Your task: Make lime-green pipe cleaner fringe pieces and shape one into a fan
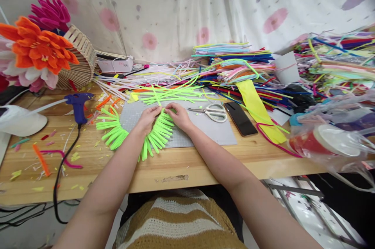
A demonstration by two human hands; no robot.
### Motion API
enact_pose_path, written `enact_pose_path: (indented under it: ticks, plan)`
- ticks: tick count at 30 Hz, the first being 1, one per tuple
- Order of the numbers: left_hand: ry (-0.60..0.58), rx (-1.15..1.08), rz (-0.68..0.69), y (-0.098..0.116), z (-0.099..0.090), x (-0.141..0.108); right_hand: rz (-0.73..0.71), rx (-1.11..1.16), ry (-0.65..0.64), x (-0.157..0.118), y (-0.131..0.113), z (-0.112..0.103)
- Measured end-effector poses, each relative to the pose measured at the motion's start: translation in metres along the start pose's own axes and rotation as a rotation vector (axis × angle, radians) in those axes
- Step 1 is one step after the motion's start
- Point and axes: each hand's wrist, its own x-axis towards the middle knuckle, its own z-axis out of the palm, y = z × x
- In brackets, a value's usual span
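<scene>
Both hands meet in one narrow grip at the upper right end of the green fringe (159, 135). The left hand (148, 120) pinches it from the left, the right hand (178, 117) from the right, with fingertips almost touching; which fingers bear on it is hard to tell.

From the grip, the fringe's long axis drops toward the body, curves left beneath the left forearm, then rises again to a loose end well left of the grip. Its loops fan outward from this open arc. The left hand is nearer to most of it; the right is near only the gripped end. A pale green strip stands up from the grip toward the green stems (175, 94), which lie crosswise just beyond.

Under the grip is the grey mat (212, 135), on the tabletop (202, 171). Right of the grip are the scissors (215, 113), handles pointing away from it, then the phone (240, 119) and the yellow strip (259, 110). Left of it, past the loose end, is the glue gun (78, 107), its cord trailing toward the body. The left forearm crosses over the arc and hides part of it; the scissors lie just beside the right hand.
</scene>
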Motion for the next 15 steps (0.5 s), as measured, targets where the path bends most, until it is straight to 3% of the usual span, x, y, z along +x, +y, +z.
enact_pose_path:
  ticks: [7, 12, 15]
  plan:
    - [0.145, 0.106, 0.171, -0.003, -0.003, 0.005, -0.091, -0.169, 0.045, -0.005, -0.002, -0.005]
    - [0.239, 0.423, 0.394, -0.008, -0.009, 0.011, -0.271, -0.446, 0.015, -0.008, -0.005, -0.004]
    - [0.289, 0.567, 0.423, -0.009, -0.012, 0.014, -0.341, -0.593, -0.009, -0.009, -0.008, -0.002]
